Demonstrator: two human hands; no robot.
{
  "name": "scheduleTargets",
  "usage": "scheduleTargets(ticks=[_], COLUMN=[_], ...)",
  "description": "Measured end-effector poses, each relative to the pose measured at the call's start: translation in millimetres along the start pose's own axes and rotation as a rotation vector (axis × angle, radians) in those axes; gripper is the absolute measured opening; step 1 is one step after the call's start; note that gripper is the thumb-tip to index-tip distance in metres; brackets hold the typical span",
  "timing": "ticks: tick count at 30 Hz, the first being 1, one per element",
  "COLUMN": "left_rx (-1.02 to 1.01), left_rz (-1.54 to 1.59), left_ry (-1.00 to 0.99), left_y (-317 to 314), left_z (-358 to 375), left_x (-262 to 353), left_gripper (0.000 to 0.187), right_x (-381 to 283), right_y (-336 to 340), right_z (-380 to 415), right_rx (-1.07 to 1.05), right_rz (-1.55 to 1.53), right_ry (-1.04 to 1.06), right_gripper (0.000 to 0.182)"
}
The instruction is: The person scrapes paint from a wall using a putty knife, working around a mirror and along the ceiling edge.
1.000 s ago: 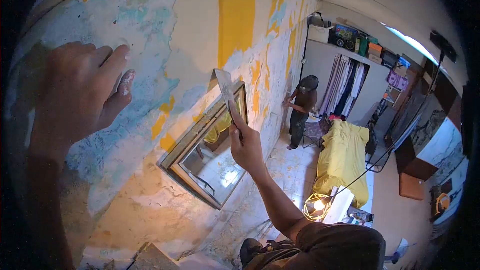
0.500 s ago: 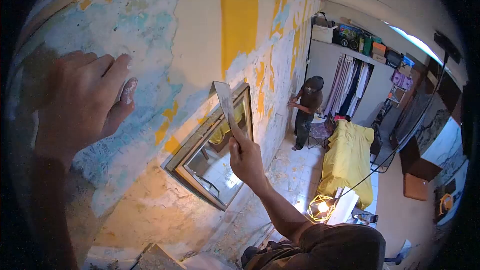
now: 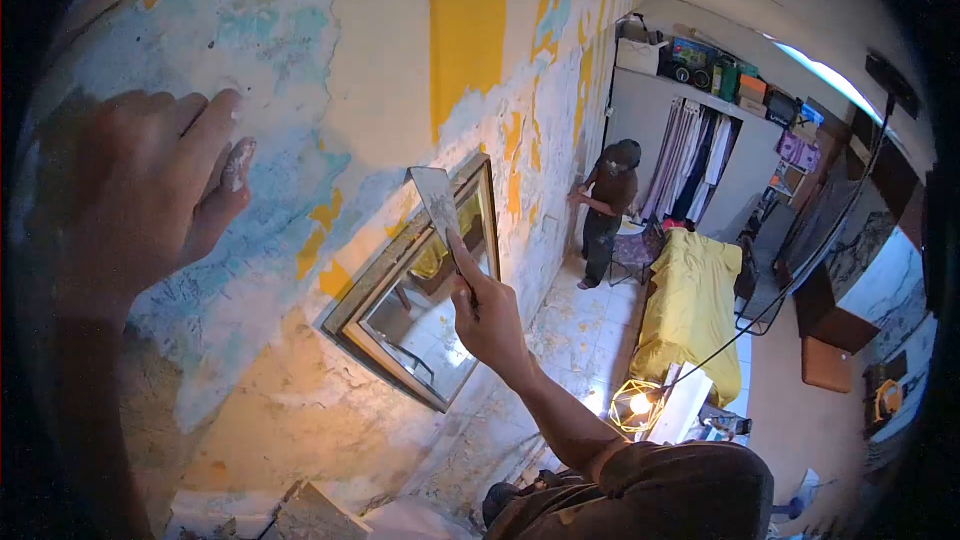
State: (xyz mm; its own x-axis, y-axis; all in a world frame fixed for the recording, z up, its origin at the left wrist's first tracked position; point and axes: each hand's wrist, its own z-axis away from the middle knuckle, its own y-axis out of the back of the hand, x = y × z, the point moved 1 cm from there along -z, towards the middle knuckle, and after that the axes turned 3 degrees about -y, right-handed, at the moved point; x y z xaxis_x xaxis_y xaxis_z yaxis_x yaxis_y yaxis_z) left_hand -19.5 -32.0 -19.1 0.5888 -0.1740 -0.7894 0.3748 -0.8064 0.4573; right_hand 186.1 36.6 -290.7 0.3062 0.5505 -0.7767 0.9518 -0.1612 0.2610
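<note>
Right hand [image 3: 492, 320] clasps a scraper [image 3: 441, 212] before the peeling wall [image 3: 385, 50], near the framed glass [image 3: 418, 308], which a slip under hard pressure might scratch, while whether the curled left hand [image 3: 160, 185] holds anything is unclear.

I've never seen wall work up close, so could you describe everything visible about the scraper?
The scraper has a flat, smudged grey blade, metal-looking, widening toward its far end. It points up and leftward in view, before the peeling wall, overlapping the mirror. The right hand grips and mostly hides its other end. Whether the blade touches the wall is unclear.
</note>
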Motion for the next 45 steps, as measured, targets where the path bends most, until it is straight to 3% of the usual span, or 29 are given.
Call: scheduleTargets(ticks=[3,6,11,18,45], left_rx=[0.056,0.003,0.087,0.052,0.011], left_rz=[-0.044,-0.052,-0.089,-0.018,0.014], left_ry=[-0.022,0.01,-0.009,-0.022,-0.05], left_y=[-3,2,-1,2,5], left_z=[2,1,2,0,-2], left_x=[-2,0,0,-1,-3], left_gripper=[0.03,0.03,0.029,0.03,0.032], right_x=[-6,-4,-7,-7,-22], right_y=[2,1,3,-6,-7], right_z=[-3,-10,-18,7,9], right_rx=[-0.033,0.014,0.025,0.034,-0.045], right_rz=[0.022,0.017,0.006,0.026,-0.015], right_ry=[-0.076,-0.021,-0.001,0.005,-0.045], right_gripper=[0.065,0.066,0.067,0.06,0.063])
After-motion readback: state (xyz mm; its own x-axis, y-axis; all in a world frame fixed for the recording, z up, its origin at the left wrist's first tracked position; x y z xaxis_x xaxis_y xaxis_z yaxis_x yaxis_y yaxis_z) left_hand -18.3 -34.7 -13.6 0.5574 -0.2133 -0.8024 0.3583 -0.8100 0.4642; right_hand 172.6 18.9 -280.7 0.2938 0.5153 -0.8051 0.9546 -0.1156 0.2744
